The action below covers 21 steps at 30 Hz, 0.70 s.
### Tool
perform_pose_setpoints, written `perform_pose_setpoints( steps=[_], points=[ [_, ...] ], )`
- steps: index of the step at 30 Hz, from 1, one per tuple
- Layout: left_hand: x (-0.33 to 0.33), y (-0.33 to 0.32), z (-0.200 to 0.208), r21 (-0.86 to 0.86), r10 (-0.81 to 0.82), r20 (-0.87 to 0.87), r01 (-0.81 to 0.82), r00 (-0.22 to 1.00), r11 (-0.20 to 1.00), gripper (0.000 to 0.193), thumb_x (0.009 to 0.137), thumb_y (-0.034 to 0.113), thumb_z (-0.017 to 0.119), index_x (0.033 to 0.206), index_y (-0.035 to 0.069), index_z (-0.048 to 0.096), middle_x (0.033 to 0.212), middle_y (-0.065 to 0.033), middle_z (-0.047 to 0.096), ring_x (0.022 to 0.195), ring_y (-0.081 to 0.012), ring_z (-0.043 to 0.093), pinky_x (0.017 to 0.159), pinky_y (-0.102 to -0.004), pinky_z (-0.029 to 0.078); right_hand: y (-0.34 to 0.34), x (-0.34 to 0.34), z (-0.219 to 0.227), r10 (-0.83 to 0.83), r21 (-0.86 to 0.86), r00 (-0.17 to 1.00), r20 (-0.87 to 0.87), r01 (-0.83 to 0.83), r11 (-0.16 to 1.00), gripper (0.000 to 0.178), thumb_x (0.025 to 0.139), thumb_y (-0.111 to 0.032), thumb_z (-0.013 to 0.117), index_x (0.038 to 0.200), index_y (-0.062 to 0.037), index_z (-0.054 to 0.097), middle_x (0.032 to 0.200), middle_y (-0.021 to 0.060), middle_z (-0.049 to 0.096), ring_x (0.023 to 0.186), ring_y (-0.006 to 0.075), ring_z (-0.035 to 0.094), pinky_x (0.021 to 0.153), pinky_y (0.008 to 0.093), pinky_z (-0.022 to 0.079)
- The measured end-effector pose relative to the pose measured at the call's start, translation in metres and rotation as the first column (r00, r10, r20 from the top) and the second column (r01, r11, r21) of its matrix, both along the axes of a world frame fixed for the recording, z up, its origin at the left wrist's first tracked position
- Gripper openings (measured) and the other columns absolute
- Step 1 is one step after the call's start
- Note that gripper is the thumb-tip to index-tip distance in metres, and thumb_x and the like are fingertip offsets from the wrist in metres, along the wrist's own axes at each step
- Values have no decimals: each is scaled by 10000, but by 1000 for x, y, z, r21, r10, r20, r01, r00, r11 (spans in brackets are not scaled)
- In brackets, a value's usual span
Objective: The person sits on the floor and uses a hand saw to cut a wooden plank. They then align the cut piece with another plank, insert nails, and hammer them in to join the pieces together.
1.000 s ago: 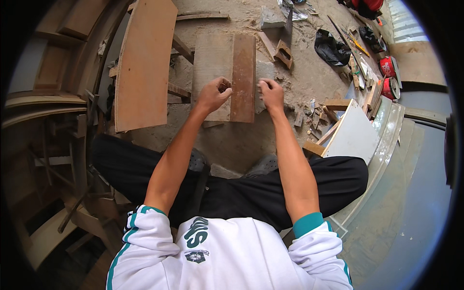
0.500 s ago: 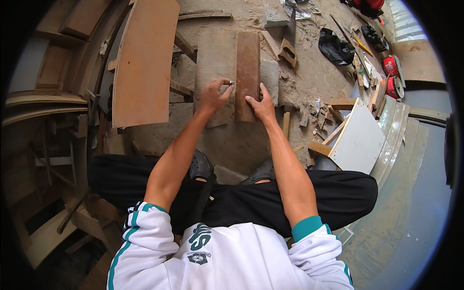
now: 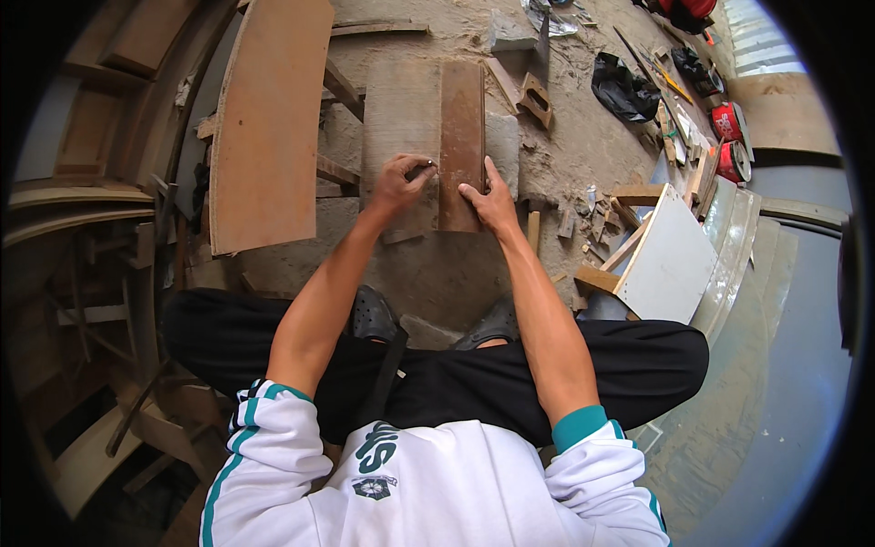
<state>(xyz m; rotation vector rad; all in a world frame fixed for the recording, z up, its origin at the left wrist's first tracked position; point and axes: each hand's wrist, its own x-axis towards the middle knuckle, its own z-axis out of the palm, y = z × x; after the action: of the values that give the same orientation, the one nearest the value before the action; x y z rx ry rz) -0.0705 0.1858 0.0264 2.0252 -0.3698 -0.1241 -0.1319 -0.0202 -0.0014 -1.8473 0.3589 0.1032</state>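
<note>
A narrow brown wooden board (image 3: 462, 128) lies lengthwise over the right part of a wider, paler board (image 3: 401, 105). My right hand (image 3: 493, 202) grips the brown board by its near right edge, thumb on top and fingers along the side, partly hidden. Over the pale board, my left hand (image 3: 401, 187) is closed in a pinch beside the brown board's left edge. Between its fingertips shows a small dark-tipped stick (image 3: 429, 164), too small to name for certain.
To the left stands a large light-brown panel (image 3: 269, 128). A handsaw (image 3: 536, 98) and a grey block (image 3: 512, 32) lie beyond the boards. At right are a white-topped wooden piece (image 3: 668, 260), wood scraps, a black plastic bag (image 3: 624, 88) and red rolls (image 3: 729, 120).
The left hand's fingers have curled a little more, still beside the brown board's edge. My right hand keeps its grip. The whole view has shifted slightly.
</note>
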Motion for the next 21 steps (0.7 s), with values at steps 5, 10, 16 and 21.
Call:
perform_pose_setpoints(
  steps=[5, 10, 16, 21],
  points=[
    [10, 2, 0, 75, -118, 151, 108, 981, 991, 167, 843, 145, 739, 968, 35, 727, 950, -112, 712, 913, -257, 666, 794, -355, 516, -1, 1, -1, -5, 140, 999, -33, 10, 990, 870, 830, -119, 771, 1507, 52, 252, 1271, 217, 605, 1130, 222, 606, 922, 308, 501],
    [5, 2, -3, 157, -173, 277, 133, 945, 979, 169, 821, 146, 757, 954, 48, 725, 937, -97, 715, 955, -254, 651, 847, -365, 495, 3, 0, -5, -99, 171, 995, -15, 100, 980, 883, 761, -164, 800, 1483, 39, 334, 1201, 232, 650, 1043, 243, 665, 892, 320, 515],
    [1, 5, -1, 218, -197, 245, 144, 949, 965, 174, 823, 185, 766, 960, 86, 730, 948, -64, 713, 1043, -231, 618, 946, -379, 420, 4, 1, 5, -103, 66, 990, -99, 110, 992, 878, 737, -198, 814, 1474, 3, 381, 1148, 231, 670, 993, 258, 678, 866, 330, 520],
    [-3, 3, 3, 257, -207, 235, 144, 950, 956, 172, 831, 228, 765, 958, 114, 743, 954, -35, 715, 1083, -210, 595, 977, -372, 368, 4, 1, 8, -110, 15, 989, -100, 112, 994, 889, 718, -233, 825, 1467, -8, 402, 1075, 217, 693, 929, 248, 690, 834, 335, 527]
  ],
)
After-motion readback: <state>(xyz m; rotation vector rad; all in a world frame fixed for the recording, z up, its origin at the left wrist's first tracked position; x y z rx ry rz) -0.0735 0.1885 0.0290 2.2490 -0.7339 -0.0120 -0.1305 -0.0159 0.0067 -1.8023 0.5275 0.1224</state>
